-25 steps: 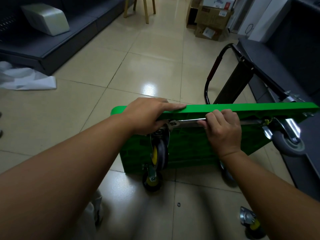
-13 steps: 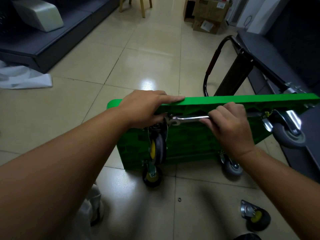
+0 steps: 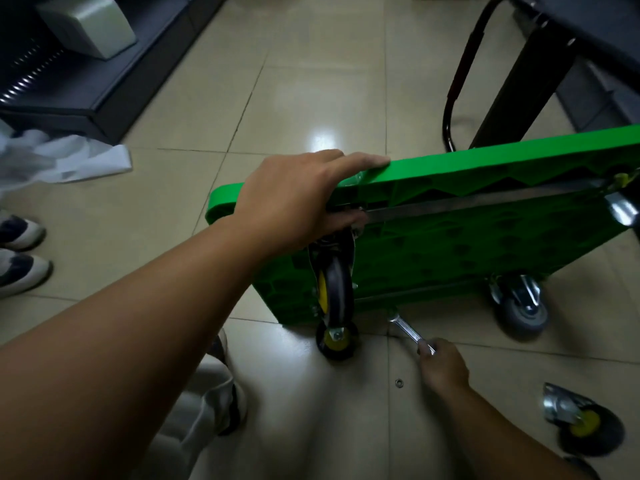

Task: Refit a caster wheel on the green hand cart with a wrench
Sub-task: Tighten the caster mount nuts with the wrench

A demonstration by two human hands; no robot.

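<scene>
A green hand cart (image 3: 467, 244) stands tipped on its long edge on the tiled floor (image 3: 311, 81), ribbed underside facing the person, its black handle (image 3: 460, 74) folded away behind. A caster wheel (image 3: 334, 289) with a yellow hub sits against the underside at the cart's upper left corner, with a second yellow-hubbed wheel directly below it at floor level.

The cart looks stiff, bulky and top-heavy in this pose, likely to topple or roll on its lower wheels unless steadied at the upper rim. The caster is compact and heavy for its size and swivels freely, so its flat mounting plate is the best place to hold it.

The left hand (image 3: 294, 202) clamps that upper rim, fingers laid straight along the top and thumb tucked beneath by the caster's plate. The right hand (image 3: 443, 365) is low, fist closed around the shaft of a slim steel wrench (image 3: 410, 329). The wrench's open head points up at the cart's bottom edge; whether it touches is unclear.

A small washer (image 3: 400, 382) lies on the floor beside that hand, and a loose caster (image 3: 585, 424) rests further right. Two grey casters (image 3: 523, 306) stay bolted on the cart's right side. A pair of shoes (image 3: 20, 251) stands at the far left.
</scene>
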